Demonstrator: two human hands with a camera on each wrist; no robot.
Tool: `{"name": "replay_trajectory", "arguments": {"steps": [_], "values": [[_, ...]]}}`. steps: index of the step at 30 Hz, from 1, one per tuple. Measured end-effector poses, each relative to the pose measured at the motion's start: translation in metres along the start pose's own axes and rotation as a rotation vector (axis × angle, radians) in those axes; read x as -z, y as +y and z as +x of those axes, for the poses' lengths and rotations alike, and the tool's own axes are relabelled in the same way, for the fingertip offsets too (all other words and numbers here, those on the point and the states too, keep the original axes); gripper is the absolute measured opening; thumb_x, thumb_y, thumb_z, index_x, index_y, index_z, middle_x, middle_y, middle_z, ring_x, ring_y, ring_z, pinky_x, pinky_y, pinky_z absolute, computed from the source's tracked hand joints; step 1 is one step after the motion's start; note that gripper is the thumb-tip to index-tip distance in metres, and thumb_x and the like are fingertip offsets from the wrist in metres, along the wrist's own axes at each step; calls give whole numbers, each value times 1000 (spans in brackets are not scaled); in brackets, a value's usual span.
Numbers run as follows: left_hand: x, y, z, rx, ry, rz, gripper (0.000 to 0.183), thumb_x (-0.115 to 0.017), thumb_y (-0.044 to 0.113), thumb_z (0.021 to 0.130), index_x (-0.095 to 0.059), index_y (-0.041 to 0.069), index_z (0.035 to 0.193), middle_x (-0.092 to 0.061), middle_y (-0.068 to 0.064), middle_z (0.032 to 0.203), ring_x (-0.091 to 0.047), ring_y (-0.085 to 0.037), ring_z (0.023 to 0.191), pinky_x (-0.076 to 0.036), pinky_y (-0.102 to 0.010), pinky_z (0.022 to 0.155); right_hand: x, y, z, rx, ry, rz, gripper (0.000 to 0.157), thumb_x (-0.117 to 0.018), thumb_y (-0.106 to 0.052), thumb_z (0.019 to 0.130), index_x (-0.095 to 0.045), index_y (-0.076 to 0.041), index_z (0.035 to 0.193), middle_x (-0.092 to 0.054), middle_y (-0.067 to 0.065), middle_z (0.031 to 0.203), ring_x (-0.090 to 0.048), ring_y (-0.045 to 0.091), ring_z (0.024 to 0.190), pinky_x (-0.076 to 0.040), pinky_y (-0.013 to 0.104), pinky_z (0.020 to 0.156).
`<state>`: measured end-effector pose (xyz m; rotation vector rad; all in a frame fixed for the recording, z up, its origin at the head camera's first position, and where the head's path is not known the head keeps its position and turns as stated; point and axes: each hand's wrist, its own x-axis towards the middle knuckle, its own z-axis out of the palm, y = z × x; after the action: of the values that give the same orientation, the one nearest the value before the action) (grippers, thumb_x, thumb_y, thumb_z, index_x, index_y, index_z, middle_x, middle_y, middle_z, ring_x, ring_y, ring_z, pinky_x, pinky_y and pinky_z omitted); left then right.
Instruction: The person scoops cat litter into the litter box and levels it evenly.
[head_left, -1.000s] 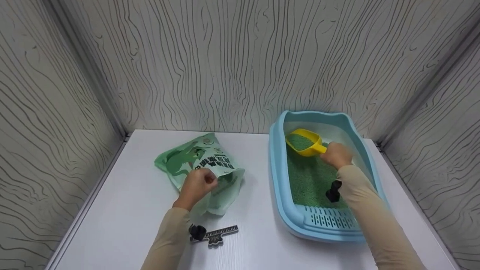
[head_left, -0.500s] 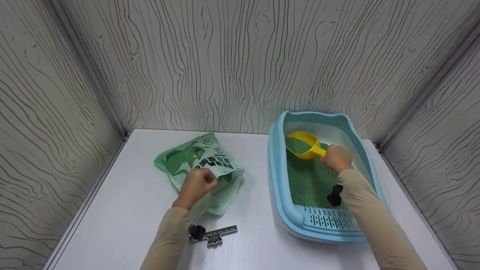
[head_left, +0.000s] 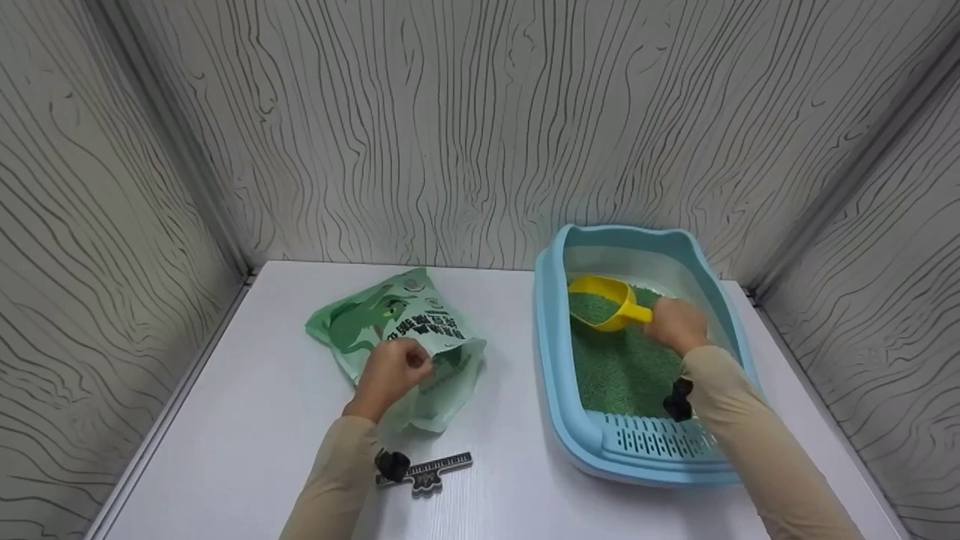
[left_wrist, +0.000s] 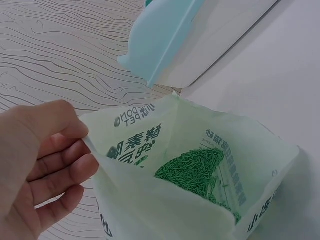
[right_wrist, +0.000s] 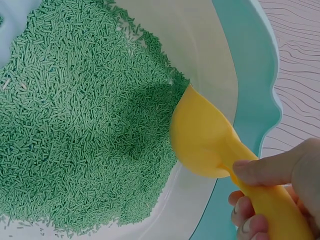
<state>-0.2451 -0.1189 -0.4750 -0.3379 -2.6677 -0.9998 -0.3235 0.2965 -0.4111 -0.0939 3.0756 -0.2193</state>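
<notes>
My left hand (head_left: 390, 375) pinches the open mouth of a green bag (head_left: 360, 319) lying on the table. In the left wrist view, thumb and finger hold the rim of the bag (left_wrist: 150, 195), and green pellets (left_wrist: 192, 170) show inside. My right hand (head_left: 677, 324) grips the handle of a yellow scoop (head_left: 616, 321) inside a light blue litter box (head_left: 551, 360). Green pellets fill the scoop's bowl in the head view. In the right wrist view, the scoop (right_wrist: 200, 132) is at the far wall of the box, by the pellet litter (right_wrist: 90, 125).
A dark ruler-like piece (head_left: 427, 478) with a bear-shaped tab lies on the white table (head_left: 502, 480), partly behind the left wrist camera. A slotted step (head_left: 660, 439) forms the near end of the box. Wood-grain panels (head_left: 450, 135) stand at the back and sides.
My right hand has drawn the loaded scoop slightly nearer, along the left inside of the box. The left hand and the bag stay put.
</notes>
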Motion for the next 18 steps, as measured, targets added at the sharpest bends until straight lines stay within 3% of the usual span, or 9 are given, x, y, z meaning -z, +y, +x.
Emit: {"name": "replay_trajectory", "arguments": {"steps": [6,18], "values": [[-2,0,0,-4,4,1,5,-67,8,74,-66,10,70,-68,-3,70,-60,-8,65,-48,-17,59,-2,0,-3,9,2,-30,22,-58,-15,83,-63,6,89,-63,17,76,-49,21,60,-44,36,59],[-2,-1,0,2,9,-12,7,-66,7,75,-66,10,69,-67,-1,67,-55,-5,62,-46,-17,57,-3,8,-8,47,23,-48,20,-60,-15,80,-62,5,81,-62,16,70,-48,21,56,-40,33,53]]}}
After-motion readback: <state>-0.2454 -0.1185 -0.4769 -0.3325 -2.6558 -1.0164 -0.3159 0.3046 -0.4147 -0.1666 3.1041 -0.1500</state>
